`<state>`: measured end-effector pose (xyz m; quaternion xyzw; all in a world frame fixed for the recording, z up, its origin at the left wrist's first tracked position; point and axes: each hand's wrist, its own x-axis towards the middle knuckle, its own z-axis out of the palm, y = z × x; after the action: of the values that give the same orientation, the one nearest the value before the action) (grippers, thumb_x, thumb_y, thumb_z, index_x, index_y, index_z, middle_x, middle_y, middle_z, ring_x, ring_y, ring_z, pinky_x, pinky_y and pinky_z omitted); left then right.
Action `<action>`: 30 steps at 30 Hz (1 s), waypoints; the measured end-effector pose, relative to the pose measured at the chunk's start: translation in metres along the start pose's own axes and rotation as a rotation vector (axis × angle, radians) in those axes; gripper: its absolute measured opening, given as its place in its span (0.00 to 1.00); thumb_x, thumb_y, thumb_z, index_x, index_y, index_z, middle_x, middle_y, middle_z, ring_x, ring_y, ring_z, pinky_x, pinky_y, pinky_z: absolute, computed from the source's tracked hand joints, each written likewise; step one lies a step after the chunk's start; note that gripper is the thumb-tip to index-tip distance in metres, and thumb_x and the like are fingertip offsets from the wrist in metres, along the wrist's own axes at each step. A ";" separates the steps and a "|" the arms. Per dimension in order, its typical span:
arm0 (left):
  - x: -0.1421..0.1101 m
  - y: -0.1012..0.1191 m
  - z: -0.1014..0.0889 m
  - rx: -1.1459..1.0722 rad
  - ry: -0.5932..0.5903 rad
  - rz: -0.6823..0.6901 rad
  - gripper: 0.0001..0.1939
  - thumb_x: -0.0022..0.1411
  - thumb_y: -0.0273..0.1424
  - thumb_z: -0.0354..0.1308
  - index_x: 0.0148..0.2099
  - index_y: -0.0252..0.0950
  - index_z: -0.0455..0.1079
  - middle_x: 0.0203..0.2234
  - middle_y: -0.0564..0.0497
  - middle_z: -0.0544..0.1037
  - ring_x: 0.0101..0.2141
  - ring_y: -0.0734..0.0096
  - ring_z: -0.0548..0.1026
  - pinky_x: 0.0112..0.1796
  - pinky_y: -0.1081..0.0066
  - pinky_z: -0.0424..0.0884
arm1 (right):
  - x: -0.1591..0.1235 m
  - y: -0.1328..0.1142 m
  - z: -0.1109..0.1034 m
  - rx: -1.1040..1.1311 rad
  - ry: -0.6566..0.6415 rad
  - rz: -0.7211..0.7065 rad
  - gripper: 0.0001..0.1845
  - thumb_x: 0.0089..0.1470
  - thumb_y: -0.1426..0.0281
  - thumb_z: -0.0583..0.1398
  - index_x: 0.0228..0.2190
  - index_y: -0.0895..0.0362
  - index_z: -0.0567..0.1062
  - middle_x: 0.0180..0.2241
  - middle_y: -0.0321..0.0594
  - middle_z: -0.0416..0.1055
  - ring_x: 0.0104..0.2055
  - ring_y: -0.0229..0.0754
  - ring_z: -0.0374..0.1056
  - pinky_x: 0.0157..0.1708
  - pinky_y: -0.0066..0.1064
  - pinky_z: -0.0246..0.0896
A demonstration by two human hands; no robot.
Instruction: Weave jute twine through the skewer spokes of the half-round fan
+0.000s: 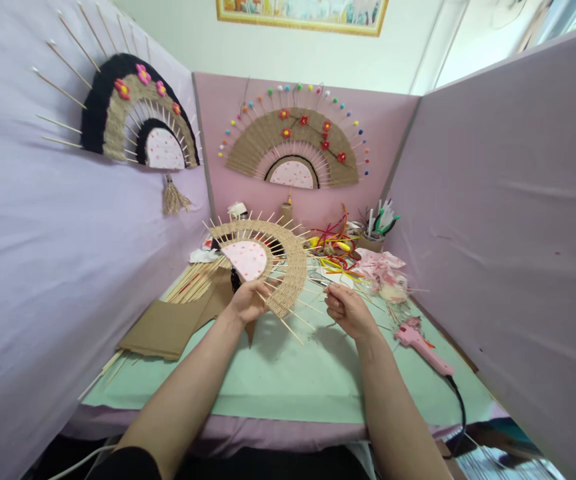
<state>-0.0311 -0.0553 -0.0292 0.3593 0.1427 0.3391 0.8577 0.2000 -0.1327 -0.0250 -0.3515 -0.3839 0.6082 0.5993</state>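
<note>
My left hand (251, 301) grips the lower edge of a half-round fan (293, 267), its fingers partly hidden behind it. Tan twine is woven in a wide arc over thin wooden sticks, whose tips stick out around the rim. At its centre is a half disc (247, 259) of white cloth with pink dots. To the right of the fan, my right hand (349, 310) is closed in a pinch, apart from the woven band. A thin strand, seemingly twine, runs at its fingertips; most of it is too fine to follow.
Cardboard pieces (161, 327) and wooden sticks (195, 283) lie at left. A pink glue gun (423, 347) with a black cord rests at right. Coloured pipe cleaners (341, 233) and a tool pot (372, 241) stand behind. Finished fans hang on the left (115, 127) and back (253, 143) panels.
</note>
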 end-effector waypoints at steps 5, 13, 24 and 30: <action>0.000 -0.008 0.001 -0.003 -0.027 -0.083 0.20 0.44 0.21 0.49 0.41 0.28 0.72 0.33 0.44 0.76 0.33 0.67 0.74 0.39 0.65 0.68 | 0.004 0.009 0.005 -0.020 0.010 -0.010 0.13 0.41 0.63 0.66 0.25 0.59 0.72 0.14 0.24 0.46 0.15 0.25 0.36 0.14 0.21 0.29; -0.001 -0.019 0.014 -0.057 -0.153 -0.154 0.24 0.45 0.20 0.49 0.47 0.29 0.70 0.38 0.44 0.76 0.35 0.67 0.74 0.37 0.68 0.68 | 0.007 0.013 0.009 -0.005 0.063 0.010 0.15 0.39 0.64 0.67 0.20 0.58 0.67 0.14 0.24 0.46 0.15 0.25 0.38 0.14 0.21 0.31; -0.005 -0.020 0.014 -0.053 -0.222 -0.111 0.32 0.44 0.21 0.49 0.55 0.31 0.64 0.40 0.42 0.76 0.39 0.59 0.74 0.40 0.62 0.67 | 0.001 0.005 0.007 0.134 -0.020 0.069 0.14 0.39 0.72 0.66 0.32 0.56 0.71 0.24 0.31 0.68 0.20 0.28 0.59 0.15 0.18 0.46; -0.006 -0.017 0.016 -0.067 -0.263 -0.091 0.34 0.44 0.20 0.48 0.57 0.32 0.62 0.41 0.42 0.75 0.40 0.58 0.74 0.40 0.60 0.68 | 0.000 0.000 0.003 0.362 -0.113 0.116 0.12 0.42 0.69 0.64 0.32 0.54 0.69 0.22 0.30 0.66 0.21 0.30 0.60 0.18 0.20 0.53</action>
<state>-0.0194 -0.0763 -0.0305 0.3651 0.0337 0.2545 0.8949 0.1977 -0.1332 -0.0242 -0.2250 -0.2805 0.7197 0.5940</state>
